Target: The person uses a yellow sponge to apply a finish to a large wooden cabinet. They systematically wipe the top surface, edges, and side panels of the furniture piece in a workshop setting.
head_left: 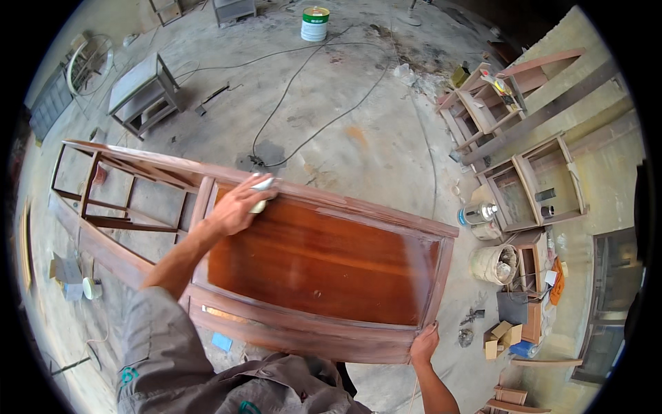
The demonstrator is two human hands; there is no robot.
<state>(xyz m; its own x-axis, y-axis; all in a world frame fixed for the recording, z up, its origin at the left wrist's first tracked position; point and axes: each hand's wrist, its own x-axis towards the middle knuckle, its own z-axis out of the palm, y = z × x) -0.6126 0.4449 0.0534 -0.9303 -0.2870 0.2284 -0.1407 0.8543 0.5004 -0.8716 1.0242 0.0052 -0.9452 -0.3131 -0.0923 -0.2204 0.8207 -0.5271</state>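
One wooden frame (338, 203) lies slantwise across the person's front, its far left section open between bars, its right section filled by one glossy red-brown panel (324, 262). Left of the frame, on the floor, is one opened white box (65, 270); beyond its left end stands one grey stool (141, 86). One blue sheet (222, 341) lies just below the frame's near edge. The left hand (238, 205), fingers together, is clamped on one pale pad (258, 206) against the frame's far rail. One white-and-green tin (315, 26) stands well beyond the frame. The right hand (425, 343) has its fingers clamped on the frame's near right corner. Right of the frame are one metal can (477, 212), one pale tub (488, 265), one open carton (502, 339) and two racks (529, 190).
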